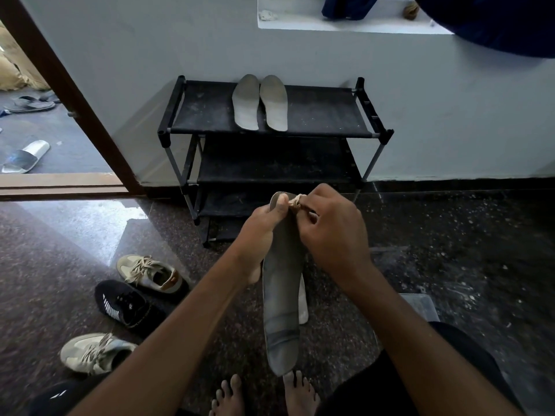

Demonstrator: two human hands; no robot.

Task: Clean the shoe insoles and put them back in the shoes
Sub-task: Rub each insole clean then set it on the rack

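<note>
My left hand (pixel 264 226) gripped the grey insole (pixel 280 310) near its far end, thumb on top. My right hand (pixel 333 232) pinched a small beige cloth (pixel 295 203) against that tip. Two more insoles (pixel 246 106) lay on the far rack (pixel 324 115); shoes (pixel 126 301) sat near left.

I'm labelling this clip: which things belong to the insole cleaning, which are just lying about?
Job: held insole, rag, pair of insoles on shoe rack, beige sneakers, black sneaker.
Lying about: silver slide, dark sandals, blue fabric on ledge.
</note>
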